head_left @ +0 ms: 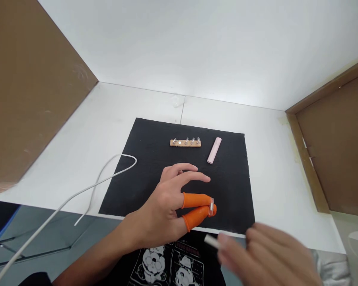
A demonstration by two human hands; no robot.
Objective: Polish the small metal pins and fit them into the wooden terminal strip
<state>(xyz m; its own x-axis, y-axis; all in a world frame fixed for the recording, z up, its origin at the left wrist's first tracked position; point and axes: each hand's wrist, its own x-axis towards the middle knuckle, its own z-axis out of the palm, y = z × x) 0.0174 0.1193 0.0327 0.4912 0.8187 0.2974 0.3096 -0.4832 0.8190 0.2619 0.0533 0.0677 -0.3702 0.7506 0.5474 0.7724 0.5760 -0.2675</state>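
Note:
My left hand reaches over the black mat with orange finger cots on its thumb and index finger. Pinched between those two is a small clear tube-like piece, while the other fingers stretch out loosely. Lower right, my right hand is smeared by motion, its fingers closed on a thin white stick whose tip points toward the left hand. Beyond the left hand lies a small wooden strip bearing several clear tube-like pieces. A pale pink bar rests at a slant to its right.
A black mat covers the middle of the white table. From the left, a white cable loops onto the mat's edge. Brown panels flank the table, with a white wall behind. A small clear object sits at the back.

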